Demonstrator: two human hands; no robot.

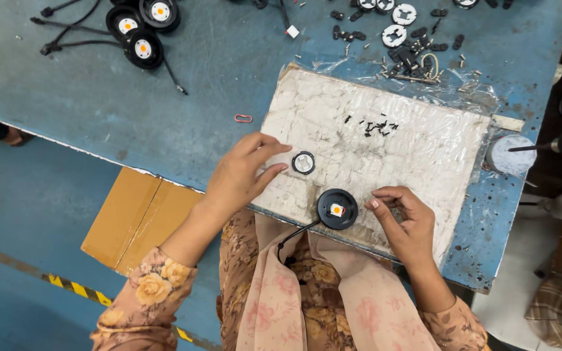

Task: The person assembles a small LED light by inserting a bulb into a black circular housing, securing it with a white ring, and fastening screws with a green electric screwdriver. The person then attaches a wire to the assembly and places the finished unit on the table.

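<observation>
Ring (304,162), small and round, is being touched by the spread fingertips of the left hand (242,177) near the board's (424,162) front edge. Beside it, the black lamp (337,209) is being approached by the right hand (403,221), fingers curled together, empty. Screws (377,126) are lying farther back.

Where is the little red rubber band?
In the head view, the red rubber band lies on the blue table, just left of the white board and a bit above the left hand, touching neither.
</observation>
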